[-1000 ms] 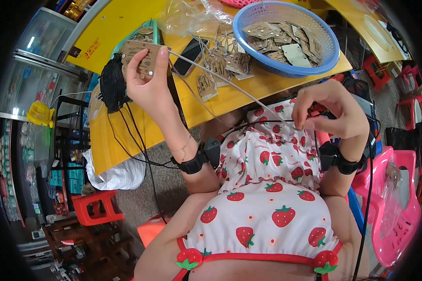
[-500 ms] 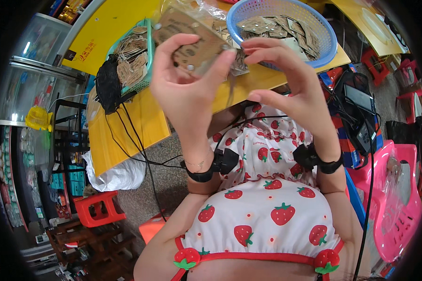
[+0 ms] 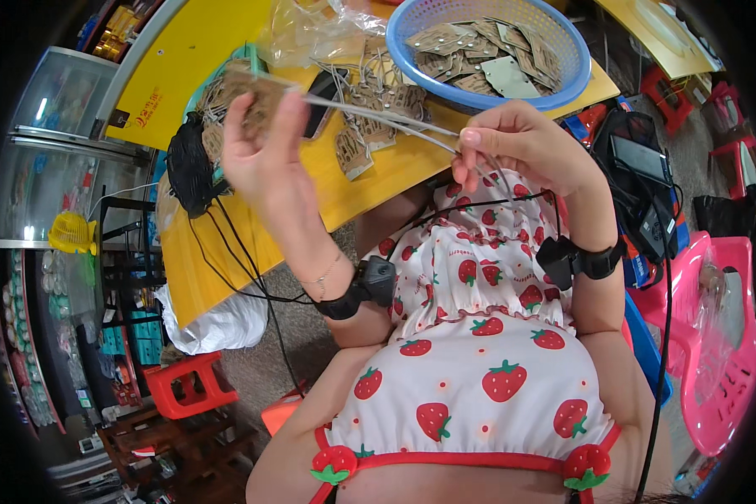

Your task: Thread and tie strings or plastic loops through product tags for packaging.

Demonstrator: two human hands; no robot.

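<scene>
My left hand point(image 3: 281, 172) pinches the blurred card point(image 3: 262, 94), perhaps light and stiff, best held by edges; my right hand point(image 3: 542, 147) pinches its soft string point(image 3: 378, 114).

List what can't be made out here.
Head view:
Brown card: markings blurred, partly covered by the left hand.
Gray cord: its pinched stretch hidden by the right hand.
Green basket: right side mostly hidden by the card and left hand.
Blue basket: far rim cut off by the upper edge.
</scene>
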